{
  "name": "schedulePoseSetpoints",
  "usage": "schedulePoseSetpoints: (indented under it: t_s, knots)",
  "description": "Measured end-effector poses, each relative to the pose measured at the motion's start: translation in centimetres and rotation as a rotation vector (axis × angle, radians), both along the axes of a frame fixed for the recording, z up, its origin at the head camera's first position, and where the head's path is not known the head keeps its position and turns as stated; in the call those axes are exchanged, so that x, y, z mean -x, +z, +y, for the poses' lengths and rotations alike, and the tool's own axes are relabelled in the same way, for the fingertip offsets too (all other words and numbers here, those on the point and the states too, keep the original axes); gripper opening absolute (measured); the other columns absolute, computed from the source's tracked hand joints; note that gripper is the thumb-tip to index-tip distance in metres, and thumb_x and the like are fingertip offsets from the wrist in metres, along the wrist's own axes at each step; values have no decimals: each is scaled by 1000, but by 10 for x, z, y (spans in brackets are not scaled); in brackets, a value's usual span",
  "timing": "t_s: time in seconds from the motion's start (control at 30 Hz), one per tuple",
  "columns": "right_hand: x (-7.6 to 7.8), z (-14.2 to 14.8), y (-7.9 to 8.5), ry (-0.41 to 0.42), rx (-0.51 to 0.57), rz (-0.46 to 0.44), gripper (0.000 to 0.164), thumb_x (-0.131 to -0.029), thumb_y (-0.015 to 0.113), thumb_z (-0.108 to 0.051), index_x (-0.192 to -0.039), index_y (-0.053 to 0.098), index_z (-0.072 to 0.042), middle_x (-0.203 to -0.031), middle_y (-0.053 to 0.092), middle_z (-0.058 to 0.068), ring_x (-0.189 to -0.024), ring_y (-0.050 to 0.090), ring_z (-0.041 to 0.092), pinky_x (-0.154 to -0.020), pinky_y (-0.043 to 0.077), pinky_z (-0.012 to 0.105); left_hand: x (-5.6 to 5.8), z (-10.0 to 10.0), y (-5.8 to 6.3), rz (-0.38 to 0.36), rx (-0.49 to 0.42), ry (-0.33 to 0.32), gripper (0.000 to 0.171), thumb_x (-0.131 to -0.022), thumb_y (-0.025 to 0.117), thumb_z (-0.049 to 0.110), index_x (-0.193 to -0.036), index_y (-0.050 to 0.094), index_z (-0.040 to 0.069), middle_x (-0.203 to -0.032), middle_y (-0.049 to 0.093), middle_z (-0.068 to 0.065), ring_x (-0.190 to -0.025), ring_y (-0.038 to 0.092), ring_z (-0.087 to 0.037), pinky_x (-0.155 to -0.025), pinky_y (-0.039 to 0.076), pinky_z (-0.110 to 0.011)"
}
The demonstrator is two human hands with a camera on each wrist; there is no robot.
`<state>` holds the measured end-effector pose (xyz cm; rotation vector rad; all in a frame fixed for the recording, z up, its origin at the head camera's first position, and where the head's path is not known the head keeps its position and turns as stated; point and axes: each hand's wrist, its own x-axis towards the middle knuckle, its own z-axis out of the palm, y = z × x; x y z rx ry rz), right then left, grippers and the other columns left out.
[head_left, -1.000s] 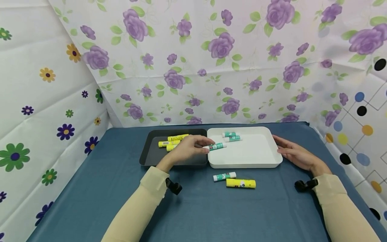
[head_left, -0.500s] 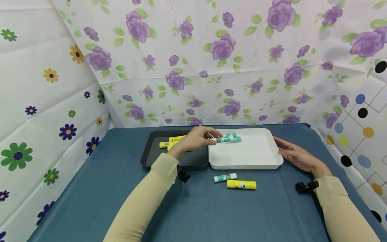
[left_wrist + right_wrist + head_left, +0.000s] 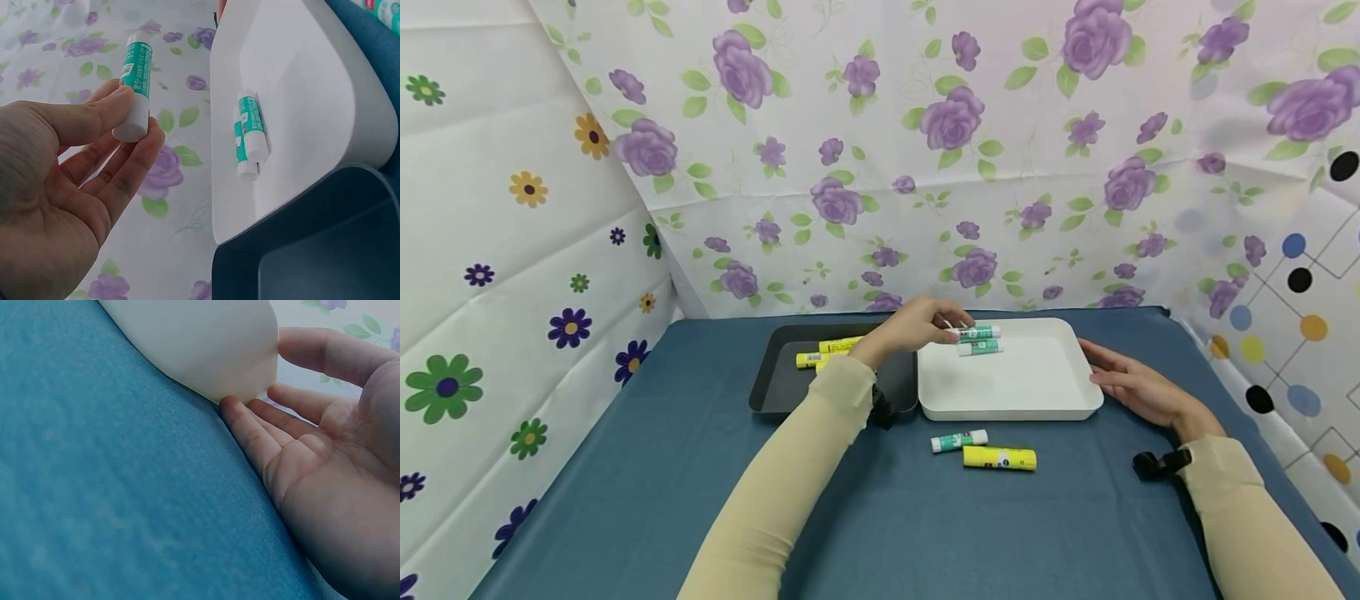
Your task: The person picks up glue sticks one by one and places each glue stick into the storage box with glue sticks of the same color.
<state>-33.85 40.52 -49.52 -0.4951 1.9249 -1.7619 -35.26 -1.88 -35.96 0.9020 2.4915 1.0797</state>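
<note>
My left hand is above the back left of the white tray, pinching a green-and-white glue stick between thumb and fingers. Two more green glue sticks lie side by side inside that tray; in the head view the held one partly covers the rear one. At the tray's right end, my right hand touches the outer wall with its fingertips, its fingers loosely extended, as the right wrist view shows. Another green glue stick and a yellow glue stick lie on the cloth before the tray.
A dark tray stands left against the white one. Several yellow glue sticks are in it, partly hidden by my left arm. Blue cloth covers the table; flowered sheets hang behind and at the sides.
My left hand has carried its green glue stick right and toward the back, from the left edge of the white tray to above the two sticks. The right hand stays put.
</note>
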Motion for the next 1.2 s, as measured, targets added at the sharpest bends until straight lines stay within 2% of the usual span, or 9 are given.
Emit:
schedulePoseSetpoints:
  t_s: [0.2,0.53,0.8,0.87,1.07,1.2]
  knots:
    - [1,1,-1,0,1,1,72,-113,44,-11,-169,0,-19,-174,-11,11,-158,11,11,-105,41,13,12,5,-8,15,19,22,30,-102,68,8,-132,72,11,-131,68,-9,-119,63,-24,-97,55,-32]
    - [1,0,0,-6,6,-5,72,-113,44,-11,-169,0,-18,-174,-12,11,-159,7,15,-105,41,13,27,14,-18,6,72,55,29,-101,69,8,-129,74,11,-128,68,-9,-120,63,-23,-95,55,-31]
    - [0,1,-1,2,12,1,71,-113,43,-10,-169,0,-18,-174,-12,11,-153,20,0,-106,40,13,31,23,-29,6,76,37,27,-100,70,6,-126,76,9,-122,72,-10,-116,64,-22,-92,55,-26]
    - [0,1,0,4,13,2,71,-113,43,-9,-169,0,-18,-174,-12,12,-154,18,1,-106,40,13,31,25,-32,2,75,37,27,-100,70,5,-126,76,8,-123,71,-10,-116,64,-23,-92,55,-27]
    - [0,1,0,-2,12,3,72,-113,44,-10,-169,0,-18,-174,-11,11,-160,5,15,-105,39,12,31,25,-39,-9,93,59,28,-100,71,6,-127,76,9,-123,70,-10,-116,63,-23,-92,55,-29]
    - [0,0,-1,-1,7,3,72,-113,44,-10,-169,0,-18,-174,-12,11,-160,5,16,-105,40,12,31,25,-46,-12,124,86,27,-99,73,7,-125,77,12,-118,71,-7,-112,64,-21,-90,55,-30]
